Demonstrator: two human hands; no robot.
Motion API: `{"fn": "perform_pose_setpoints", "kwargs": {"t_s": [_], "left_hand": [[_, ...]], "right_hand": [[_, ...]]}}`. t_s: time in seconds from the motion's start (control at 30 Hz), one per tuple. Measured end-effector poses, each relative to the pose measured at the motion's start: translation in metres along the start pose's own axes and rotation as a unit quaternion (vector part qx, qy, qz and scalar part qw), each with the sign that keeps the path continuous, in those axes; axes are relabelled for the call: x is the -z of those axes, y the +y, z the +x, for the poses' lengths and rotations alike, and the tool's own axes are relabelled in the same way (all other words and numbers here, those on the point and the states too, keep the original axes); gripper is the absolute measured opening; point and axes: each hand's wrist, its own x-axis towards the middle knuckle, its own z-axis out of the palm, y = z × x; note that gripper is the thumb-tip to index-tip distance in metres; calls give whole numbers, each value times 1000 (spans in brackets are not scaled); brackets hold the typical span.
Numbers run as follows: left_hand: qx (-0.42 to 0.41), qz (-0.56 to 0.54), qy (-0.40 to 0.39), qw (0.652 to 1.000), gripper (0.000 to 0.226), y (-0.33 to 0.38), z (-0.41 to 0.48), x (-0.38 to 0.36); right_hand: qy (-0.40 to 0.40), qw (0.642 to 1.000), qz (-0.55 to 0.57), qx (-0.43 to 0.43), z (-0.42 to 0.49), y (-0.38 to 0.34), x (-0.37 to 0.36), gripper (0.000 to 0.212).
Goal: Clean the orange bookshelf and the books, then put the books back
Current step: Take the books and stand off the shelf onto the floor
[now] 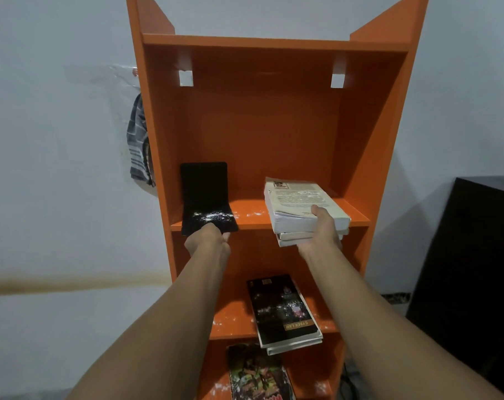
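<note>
The orange bookshelf (262, 134) stands against a pale wall. A black book (206, 210) lies on its upper shelf at the left, dusted with white powder, and my left hand (209, 241) grips its front edge. My right hand (321, 230) holds a stack of two or three pale books (300, 204) at the shelf's right front, thumb on top. White powder also speckles the shelf board between them. One shelf down lies a black "Cyber Law" book (282, 307) on top of another. A colourful book (256, 370) lies on the lowest visible shelf.
A grey striped cloth (138, 142) hangs on the wall just left of the bookshelf. A black cabinet (470, 269) stands to the right. White powder spots lie on the lower shelves.
</note>
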Motion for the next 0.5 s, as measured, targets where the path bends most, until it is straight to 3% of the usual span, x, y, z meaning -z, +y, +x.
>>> {"fn": "perform_pose_setpoints", "kwargs": {"t_s": [0.2,0.37,0.5], "left_hand": [[-1,-25,-31,999,46,7,-34,28],[-1,-32,-34,999,46,7,-85,67],[-3,-28,-34,999,45,6,-120,95]], "right_hand": [[-26,1000,8,8,-33,-4,27,46],[-41,998,-10,41,-84,-11,65,35],[-38,997,-10,62,-127,-21,95,47]]}}
